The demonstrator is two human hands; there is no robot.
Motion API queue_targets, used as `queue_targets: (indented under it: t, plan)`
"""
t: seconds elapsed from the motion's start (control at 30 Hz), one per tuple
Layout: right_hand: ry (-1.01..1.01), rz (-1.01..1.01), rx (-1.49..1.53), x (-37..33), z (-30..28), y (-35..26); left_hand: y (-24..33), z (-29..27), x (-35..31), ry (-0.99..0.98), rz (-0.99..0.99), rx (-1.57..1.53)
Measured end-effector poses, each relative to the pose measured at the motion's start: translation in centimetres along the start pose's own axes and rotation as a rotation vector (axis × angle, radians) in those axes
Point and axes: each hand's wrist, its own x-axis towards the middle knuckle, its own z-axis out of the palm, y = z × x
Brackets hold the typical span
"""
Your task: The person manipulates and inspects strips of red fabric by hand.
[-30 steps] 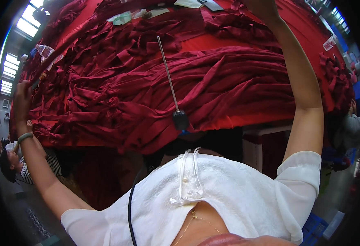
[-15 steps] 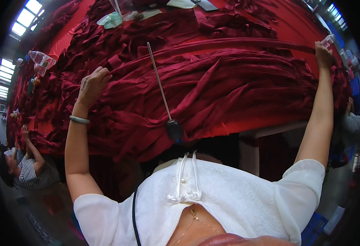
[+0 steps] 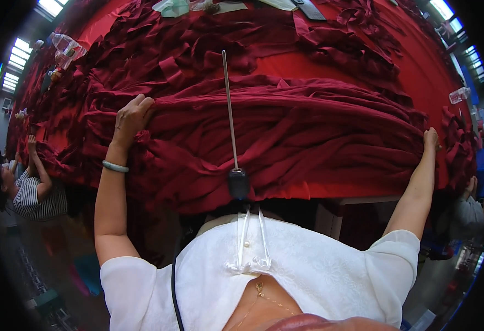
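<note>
Long folds of dark red fabric [image 3: 286, 118] stretch across in front of me between my two hands. On the left, my left hand [image 3: 133, 120], with a pale bangle at its wrist, is closed with its fingertips pinching the upper edge of the fabric. Far out on the right, my right hand [image 3: 431, 140] is closed on the fabric's other end. A thin metal rod [image 3: 230, 110] with a black base [image 3: 238, 183] stands out in front of my chest, overlapping the fabric in view.
Rumpled dark red strips [image 3: 198, 49] lie over a brighter red table cover [image 3: 286, 65]. Clear plastic bottles stand at left [image 3: 68, 47] and right [image 3: 460, 95]. At the far edge lies a flat dark object [image 3: 309, 9]. A person in a striped top [image 3: 38, 193] works at left.
My right hand has come down and toward me, bringing the stretched fabric end onto the pile. My left hand has shifted slightly, still pinching. The view has tilted a little.
</note>
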Motion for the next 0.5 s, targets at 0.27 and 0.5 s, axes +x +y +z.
queue_targets:
  t: [0.27,0.5]
  plan:
    - [0.3,-0.167,-0.354,-3.6,-9.6,-10.8,-1.4,0.7,-0.1,0.063,0.166,-0.043]
    - [0.668,-1.117,0.663,-16.4,-17.0,-36.4,-1.8,1.1,-0.5,0.12,0.166,-0.123]
